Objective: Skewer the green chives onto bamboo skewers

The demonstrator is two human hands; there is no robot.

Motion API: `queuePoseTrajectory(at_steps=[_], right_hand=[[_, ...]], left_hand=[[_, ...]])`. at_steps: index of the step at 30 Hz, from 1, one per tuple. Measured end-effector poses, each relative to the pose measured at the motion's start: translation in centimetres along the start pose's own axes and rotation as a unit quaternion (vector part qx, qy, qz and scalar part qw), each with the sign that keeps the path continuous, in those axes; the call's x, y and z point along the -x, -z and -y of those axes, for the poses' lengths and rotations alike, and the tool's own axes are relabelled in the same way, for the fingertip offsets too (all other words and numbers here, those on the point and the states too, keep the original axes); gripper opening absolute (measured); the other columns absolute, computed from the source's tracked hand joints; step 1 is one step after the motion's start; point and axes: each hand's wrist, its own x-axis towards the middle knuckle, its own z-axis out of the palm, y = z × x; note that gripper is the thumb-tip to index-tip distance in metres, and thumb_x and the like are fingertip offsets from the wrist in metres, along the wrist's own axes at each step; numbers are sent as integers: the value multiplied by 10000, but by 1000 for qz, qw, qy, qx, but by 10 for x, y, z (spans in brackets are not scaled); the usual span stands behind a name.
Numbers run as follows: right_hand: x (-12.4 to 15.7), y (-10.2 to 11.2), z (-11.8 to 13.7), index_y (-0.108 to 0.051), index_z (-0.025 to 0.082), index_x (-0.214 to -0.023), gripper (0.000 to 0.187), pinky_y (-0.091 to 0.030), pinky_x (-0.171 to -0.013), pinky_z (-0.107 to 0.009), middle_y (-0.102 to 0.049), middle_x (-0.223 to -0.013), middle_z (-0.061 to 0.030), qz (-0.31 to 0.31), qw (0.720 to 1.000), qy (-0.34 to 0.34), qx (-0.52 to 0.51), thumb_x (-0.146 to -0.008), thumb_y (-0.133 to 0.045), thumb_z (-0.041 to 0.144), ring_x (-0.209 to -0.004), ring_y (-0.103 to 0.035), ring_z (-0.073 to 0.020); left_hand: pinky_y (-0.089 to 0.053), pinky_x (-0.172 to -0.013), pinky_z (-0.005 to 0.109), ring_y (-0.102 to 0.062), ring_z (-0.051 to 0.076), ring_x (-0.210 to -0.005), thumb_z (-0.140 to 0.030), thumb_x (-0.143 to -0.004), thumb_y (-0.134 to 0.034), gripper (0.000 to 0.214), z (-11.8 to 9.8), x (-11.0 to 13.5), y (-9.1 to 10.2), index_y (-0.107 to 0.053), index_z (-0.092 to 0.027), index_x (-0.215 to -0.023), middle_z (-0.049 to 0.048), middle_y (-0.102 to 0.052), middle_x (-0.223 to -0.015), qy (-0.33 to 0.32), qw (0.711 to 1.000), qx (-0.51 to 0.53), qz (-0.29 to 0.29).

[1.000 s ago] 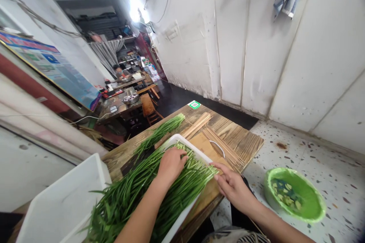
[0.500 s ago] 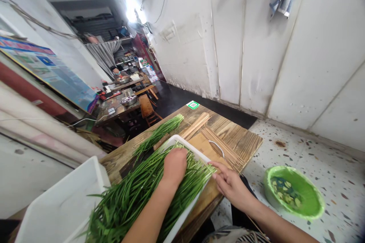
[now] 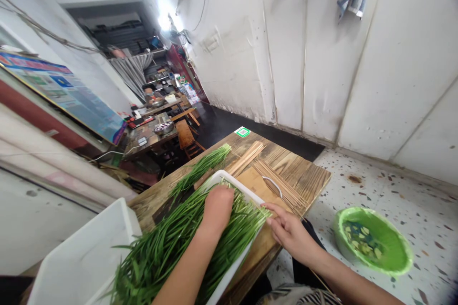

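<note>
Green garlic chives (image 3: 171, 233) lie heaped lengthwise in a white plastic tray (image 3: 246, 191), their pale cut ends toward the right. My left hand (image 3: 219, 206) is closed over the chives near the cut ends, and its fingertips are hidden. At the tray's right rim, my right hand (image 3: 288, 228) is closed, with thumb and forefinger pinched at the pale ends. A thin bamboo skewer (image 3: 324, 286) shows below my right wrist, in line with that hand; the part inside the grip is hidden.
Beyond the tray lie a smaller chive bundle (image 3: 202, 169), loose skewers (image 3: 279, 183) and a cutting board (image 3: 250, 181) on the wooden table (image 3: 307, 171). A white bin (image 3: 78, 257) stands left. A green basin (image 3: 397, 252) sits on the floor at right. Another person sits farther back.
Both hands keep almost the same place and grip on the chives. The view has shifted slightly, so the basin and bin appear a little farther right.
</note>
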Motion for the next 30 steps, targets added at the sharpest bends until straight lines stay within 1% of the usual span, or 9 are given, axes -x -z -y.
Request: queuePoseTrajectory(at_steps=[3, 6, 9, 15, 20, 25, 27, 29, 30], right_hand=[[0, 0, 0, -438, 145, -1188, 433, -213, -388, -206, -306, -484, 94, 4, 1000, -4, -3, -840, -455, 402, -391, -295, -81], [-1, 0, 0, -445, 154, -1184, 428, -213, -388, -207, -306, -482, 93, 6, 1000, -4, -4, -835, -464, 401, -390, -296, -82], [-2, 0, -1, -443, 146, -1184, 415, -214, -390, -206, -306, -482, 92, 5, 1000, 3, -3, -845, -455, 386, -395, -291, -79], [-3, 0, -4, -423, 139, -1193, 400, -189, -381, -206, -301, -482, 96, 12, 1000, 4, -8, -860, -440, 360, -387, -275, -73], [-2, -1, -2, -430, 137, -1184, 409, -176, -376, -207, -300, -482, 96, 7, 1000, 1, -16, -847, -456, 368, -379, -268, -70], [-2, -1, -2, -434, 133, -1172, 397, -178, -377, -209, -297, -477, 96, 6, 1000, 3, -15, -847, -456, 360, -379, -264, -73], [-3, 0, -4, -424, 133, -1177, 394, -176, -376, -207, -292, -478, 99, 10, 1000, 4, -17, -852, -449, 354, -379, -257, -72], [-3, 0, -5, -421, 136, -1177, 387, -174, -379, -206, -288, -481, 99, 11, 1000, 7, -18, -856, -445, 350, -383, -256, -73], [-3, 0, -6, -424, 138, -1174, 382, -174, -380, -206, -285, -483, 99, 10, 1000, 9, -18, -857, -444, 351, -386, -257, -74]], left_hand=[[-426, -726, 326, -587, 232, -792, -50, -769, -399, 247, -9, 1, 0, -643, -86, -747, 152, -637, -774, 3, 998, -57, 28], [-449, -696, 335, -607, 246, -787, -13, -765, -361, 294, -16, -2, 2, -651, -64, -781, 180, -647, -796, 36, 995, -76, 49], [-463, -683, 341, -621, 259, -786, -19, -767, -376, 287, -20, -9, 5, -661, -57, -781, 192, -652, -790, 57, 993, -78, 64], [-479, -674, 341, -637, 265, -777, -38, -768, -425, 242, -25, -19, 3, -666, -56, -778, 201, -652, -765, 59, 992, -67, 86], [-489, -670, 316, -643, 246, -765, -20, -781, -390, 258, -20, -19, 4, -645, -52, -808, 199, -646, -801, 49, 992, -65, 91], [-494, -667, 310, -635, 218, -758, -20, -824, -277, 318, -5, -19, 15, -543, -52, -994, 170, -628, -833, 51, 993, -84, 66], [-491, -691, 325, -624, 214, -783, -32, -833, -269, 300, 3, -19, 15, -528, -73, -979, 155, -614, -870, 22, 994, -96, 37], [-483, -728, 339, -596, 221, -869, -45, -838, -272, 283, 10, -19, 10, -533, -87, -941, 183, -557, -1058, -47, 992, -114, -4], [-480, -735, 339, -578, 226, -913, -49, -839, -271, 283, 14, -19, 6, -536, -87, -931, 197, -494, -1173, -87, 988, -123, -20]])
